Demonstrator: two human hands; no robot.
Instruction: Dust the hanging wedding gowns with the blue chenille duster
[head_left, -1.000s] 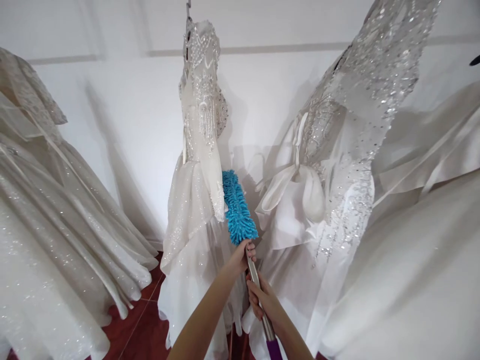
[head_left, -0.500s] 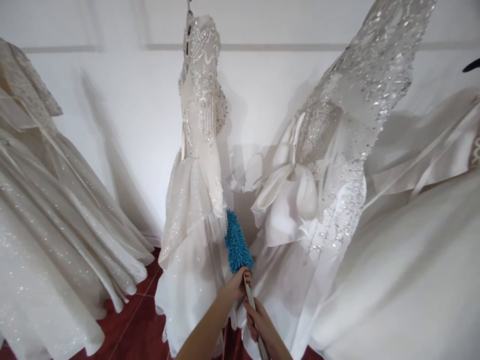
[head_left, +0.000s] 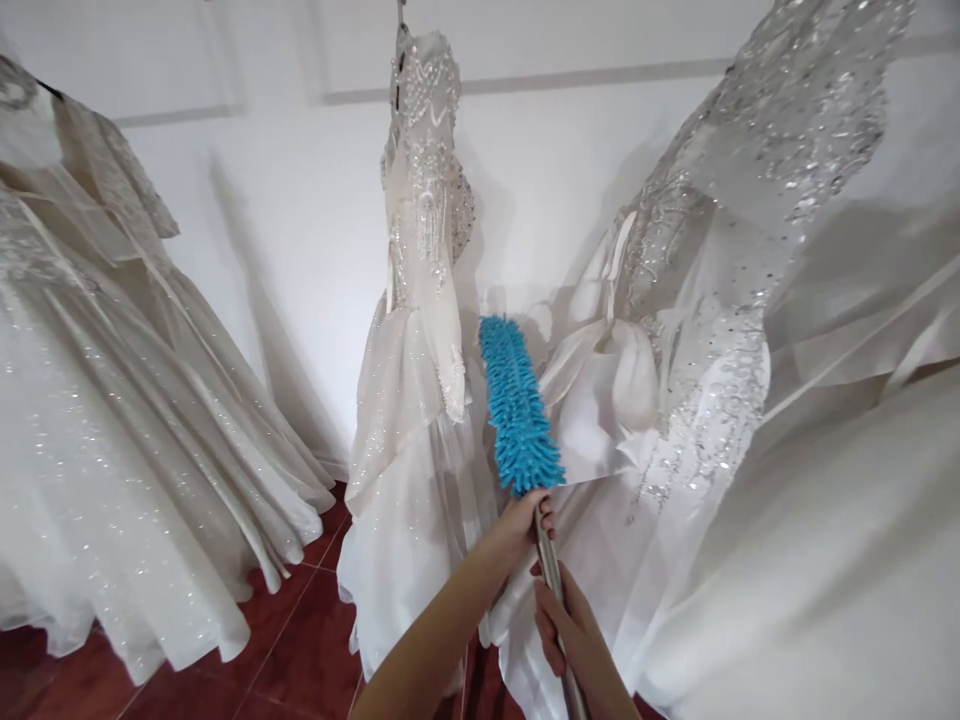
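A duster (head_left: 520, 405) with a fluffy blue head on a long pale handle is held tilted in front of me. Just below the head, my left hand (head_left: 529, 518) is closed round the handle. Lower down, my right hand (head_left: 566, 622) grips the same handle. The blue head is between a beaded white gown (head_left: 424, 260) on its left and a sequined gown with a large bow (head_left: 694, 330) on its right. Whether it touches either gown I cannot tell.
On the left hangs a wide glittering gown (head_left: 142, 400). Another full white skirt (head_left: 840, 530) fills the lower right. Behind them is a white wall (head_left: 540, 170) with a grey line. Dark red tiles (head_left: 300, 640) cover the floor.
The duster has risen, and its blue head has come away from the beaded gown's lower skirt. Both hands moved up with it, still on the handle. The view has shifted slightly left.
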